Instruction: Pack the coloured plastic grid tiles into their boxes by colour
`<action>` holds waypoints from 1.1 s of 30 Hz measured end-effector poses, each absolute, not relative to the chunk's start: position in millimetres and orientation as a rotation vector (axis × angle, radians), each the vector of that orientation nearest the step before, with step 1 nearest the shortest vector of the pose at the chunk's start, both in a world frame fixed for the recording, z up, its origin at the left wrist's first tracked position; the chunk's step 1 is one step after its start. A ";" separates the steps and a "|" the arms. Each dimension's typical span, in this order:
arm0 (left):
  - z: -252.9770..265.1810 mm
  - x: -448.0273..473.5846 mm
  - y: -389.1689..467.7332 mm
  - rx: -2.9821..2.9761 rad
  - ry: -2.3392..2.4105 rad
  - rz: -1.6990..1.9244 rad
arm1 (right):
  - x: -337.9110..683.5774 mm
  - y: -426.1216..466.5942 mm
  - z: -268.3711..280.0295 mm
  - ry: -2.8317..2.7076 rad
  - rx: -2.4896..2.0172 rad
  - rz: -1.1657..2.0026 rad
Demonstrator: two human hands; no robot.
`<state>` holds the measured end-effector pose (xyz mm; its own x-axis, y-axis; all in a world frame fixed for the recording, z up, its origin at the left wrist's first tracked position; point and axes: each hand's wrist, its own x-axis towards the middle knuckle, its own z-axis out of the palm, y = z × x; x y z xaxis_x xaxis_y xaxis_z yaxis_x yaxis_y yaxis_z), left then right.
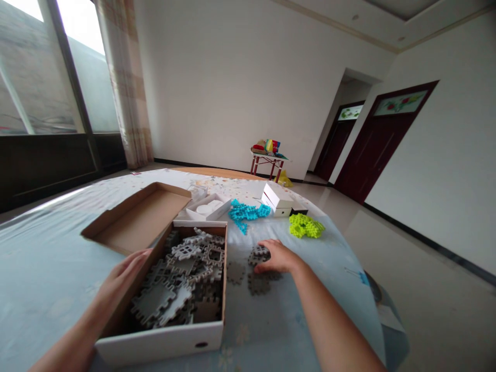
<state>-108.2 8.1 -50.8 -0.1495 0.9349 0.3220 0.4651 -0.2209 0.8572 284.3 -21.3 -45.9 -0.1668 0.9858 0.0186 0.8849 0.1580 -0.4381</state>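
A white cardboard box (163,338) on the table is filled with grey interlocking tiles (186,274) with toothed edges, some with open centres. My left hand (126,271) lies along the outside of the box's left wall, fingers stretched out against it; its thumb is hidden. To the right of the box, my right hand (279,257) curves its thumb and fingers around grey tiles (259,253) on the tablecloth. Close by are another grey tile (259,284) below the hand and a flat one (235,273) against the box's right side.
An upturned brown-lined lid (141,214) touches the box's far left. Beyond stand a small white tray (209,207), blue toothed pieces (248,212), a white carton (277,199) and lime-green pieces (306,226). The round table's edge (358,258) curves along the right.
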 end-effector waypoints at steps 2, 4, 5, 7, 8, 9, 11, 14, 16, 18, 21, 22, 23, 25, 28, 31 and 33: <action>-51.5 -107.7 6.8 1.587 1.544 1.341 | 284.2 -22.4 -45.4 -2.110 -1.761 0.439; -52.3 -107.7 5.9 1.530 1.516 1.337 | 283.1 -24.0 -42.8 -2.095 -1.711 0.418; -52.6 -107.7 5.6 1.511 1.506 1.338 | 282.2 -24.8 -40.7 -2.090 -1.689 0.419; -52.8 -107.5 5.4 1.487 1.493 1.343 | 279.9 -25.9 -36.0 -2.071 -1.660 0.425; -52.7 -107.3 5.4 1.474 1.488 1.346 | 278.8 -26.0 -33.8 -2.054 -1.654 0.416; -52.5 -107.0 5.5 1.461 1.486 1.349 | 277.9 -25.8 -32.1 -2.034 -1.653 0.394; -51.9 -106.2 5.5 1.437 1.487 1.353 | 277.2 -24.7 -30.4 -1.999 -1.667 0.331; -51.1 -105.1 5.0 1.421 1.482 1.354 | 279.0 -22.3 -33.0 -1.967 -1.705 0.246; -50.7 -104.8 4.3 1.421 1.478 1.354 | 281.6 -20.8 -36.7 -1.991 -1.709 0.238; -50.2 -104.8 3.7 1.423 1.478 1.350 | 284.3 -19.4 -40.4 -2.037 -1.687 0.269; -49.6 -104.9 2.9 1.421 1.478 1.344 | 287.3 -17.2 -43.8 -2.053 -1.643 0.297; -49.4 -104.9 2.7 1.419 1.478 1.344 | 288.0 -16.4 -44.4 -2.038 -1.630 0.295; -49.2 -104.7 2.4 1.418 1.476 1.346 | 288.6 -15.7 -44.9 -2.021 -1.618 0.292; -48.6 -104.1 1.8 1.416 1.475 1.351 | 289.5 -14.5 -45.7 -1.986 -1.590 0.288; -47.7 -102.6 0.8 1.418 1.471 1.362 | 290.2 -13.9 -44.9 -1.910 -1.551 0.289; -47.4 -101.2 -0.1 1.423 1.466 1.377 | 286.3 -14.5 -35.6 -1.785 -1.480 0.290; -47.2 -100.4 -0.8 1.426 1.466 1.386 | 277.5 -14.1 -22.0 -1.695 -1.392 0.318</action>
<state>-100.4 -0.8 -47.2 -0.1886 0.9597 0.2084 0.2620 -0.1553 0.9525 277.5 -14.1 -22.0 0.0300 0.8841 0.4664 0.6547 0.3352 -0.6775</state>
